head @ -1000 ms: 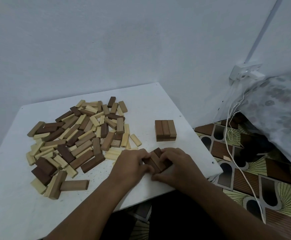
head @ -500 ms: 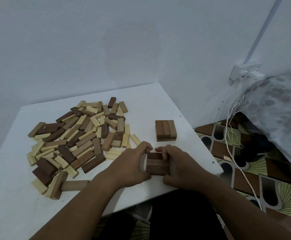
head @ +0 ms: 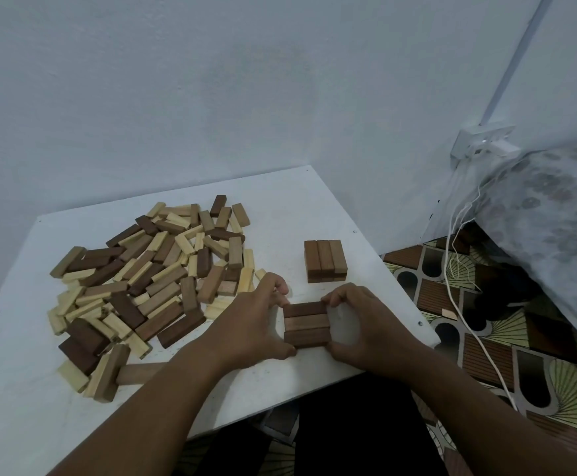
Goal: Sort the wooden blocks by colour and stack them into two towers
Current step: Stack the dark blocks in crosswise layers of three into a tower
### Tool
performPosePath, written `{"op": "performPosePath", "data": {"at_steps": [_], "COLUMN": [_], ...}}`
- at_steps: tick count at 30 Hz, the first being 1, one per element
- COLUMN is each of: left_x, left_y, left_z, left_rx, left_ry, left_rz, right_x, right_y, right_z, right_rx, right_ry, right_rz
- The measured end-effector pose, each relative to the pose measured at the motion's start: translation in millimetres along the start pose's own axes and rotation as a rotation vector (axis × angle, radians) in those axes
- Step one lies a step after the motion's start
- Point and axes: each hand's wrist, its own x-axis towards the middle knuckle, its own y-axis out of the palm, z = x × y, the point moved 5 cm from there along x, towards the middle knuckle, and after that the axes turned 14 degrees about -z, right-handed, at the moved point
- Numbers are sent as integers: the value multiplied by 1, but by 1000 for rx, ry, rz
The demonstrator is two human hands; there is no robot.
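Both my hands, left [head: 256,324] and right [head: 366,324], grip clamped on row of three dark brown wooden blocks [head: 306,324] on white tabletop [head: 280,207]. Next, I judge: lift row square onto started dark brown block stack [head: 324,260], crosswise.

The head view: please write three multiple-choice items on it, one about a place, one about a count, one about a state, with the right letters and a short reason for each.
1. Where does the small dark stack stand, seen from the loose pile?
A. to its right
B. to its left
C. on top of it

2. How many dark blocks lie side by side in the row between the hands?
A. one
B. three
C. six

3. What are the hands doing to that row?
A. resting apart from it
B. lifting it above the table
C. holding it from both ends

Answers:
1 A: the stack stands alone on the white table, right of the pile.
2 B: three long faces show.
3 C: the left hand and the right hand close their fingers on its ends.
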Motion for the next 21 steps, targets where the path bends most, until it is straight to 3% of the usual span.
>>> {"op": "performPosePath", "data": {"at_steps": [12, 21], "left_x": [16, 65], "left_y": [-10, -9], "left_z": [-14, -25], "left_rx": [-260, -279], "left_ry": [-11, -53], "left_rz": [-177, -220], "right_x": [14, 62], "right_y": [-37, -56], "right_z": [11, -8], "right_rx": [157, 147], "right_ry": [21, 36], "right_rz": [-171, -175]}}
